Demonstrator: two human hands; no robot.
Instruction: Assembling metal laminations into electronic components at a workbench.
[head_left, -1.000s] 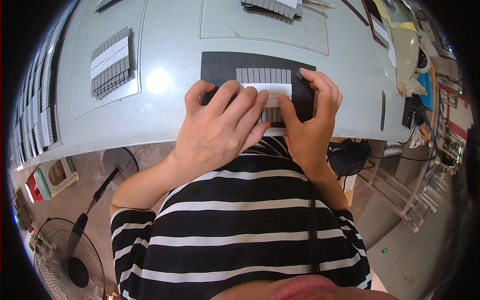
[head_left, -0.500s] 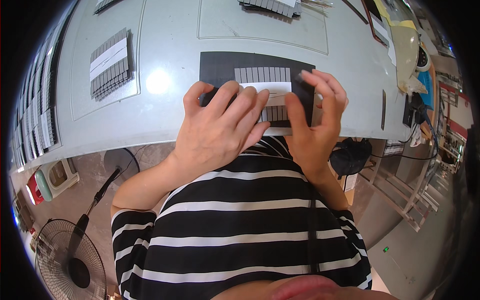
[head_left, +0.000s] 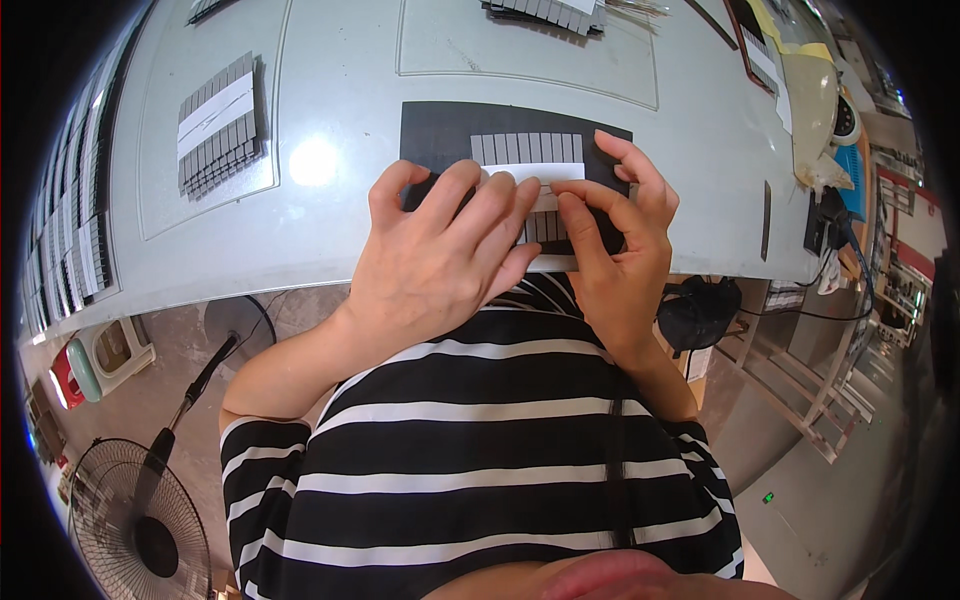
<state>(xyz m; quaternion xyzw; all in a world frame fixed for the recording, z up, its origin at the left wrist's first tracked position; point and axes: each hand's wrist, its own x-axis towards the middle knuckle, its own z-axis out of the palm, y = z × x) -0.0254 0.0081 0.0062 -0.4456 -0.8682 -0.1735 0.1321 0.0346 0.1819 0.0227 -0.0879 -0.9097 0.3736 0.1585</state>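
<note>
Table (head_left: 335, 235): stretches pale and glossy across the upper part of the view, with clear plates (head_left: 450, 60) lying on top.
Fan (head_left: 140, 520): stands at lower left, well apart from the table.
Black mat (head_left: 435, 130): lies flat on the table, close to the front edge.
Left hand (head_left: 430, 240): rests over the left part of the gray strips (head_left: 527, 148) and white band (head_left: 530, 173), with fingers bent; cannot tell whether gripping or only pressing.
Right hand (head_left: 625, 235): reaches in from the right, with thumb and index finger almost meeting at the right part of the white band and outer fingers raised; cannot tell whether pinching the paper.
Banded stack (head_left: 218, 85): lies toward the left of the table, gray and slatted, with white paper across the middle.
Gray strips: lie side by side on the black mat, showing above and below the white band.
White band: crosses the middle of the gray strips, partly hidden under the left hand.
Dark bar (head_left: 766, 220): lies on the table, right of the black mat.
</note>
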